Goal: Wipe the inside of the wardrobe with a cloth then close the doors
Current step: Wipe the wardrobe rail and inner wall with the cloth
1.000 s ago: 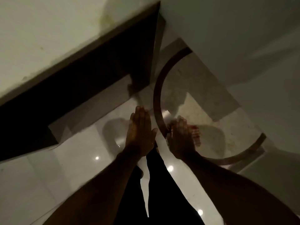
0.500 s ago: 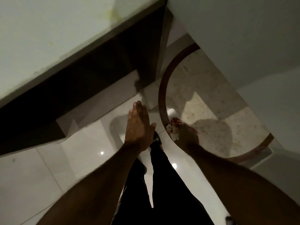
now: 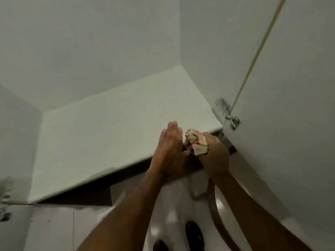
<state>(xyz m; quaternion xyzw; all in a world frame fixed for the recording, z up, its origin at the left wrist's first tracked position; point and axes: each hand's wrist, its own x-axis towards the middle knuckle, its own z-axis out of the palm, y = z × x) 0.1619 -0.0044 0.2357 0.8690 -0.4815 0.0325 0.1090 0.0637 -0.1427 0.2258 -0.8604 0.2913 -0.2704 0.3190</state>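
The wardrobe's inside is open in front of me: a pale bottom shelf (image 3: 101, 140) with white back and side walls. My right hand (image 3: 214, 154) is closed around a crumpled white cloth with red marks (image 3: 196, 142), held just above the shelf's front right corner. My left hand (image 3: 169, 151) is flat, fingers straight and together, right beside the cloth and holding nothing. The right door (image 3: 282, 124) stands open at the right, with a metal hinge (image 3: 230, 116) near my right hand.
Under the shelf runs a dark plinth (image 3: 90, 189). Glossy white floor tiles (image 3: 54, 229) lie below, with a brown curved inlay (image 3: 217, 221) and my feet (image 3: 194, 234). Another metal hinge (image 3: 4, 200) shows at the far left edge.
The view has swung up from the floor to the wardrobe's inside. Both hands have risen to the shelf's front edge, the right hand still gripping the cloth.
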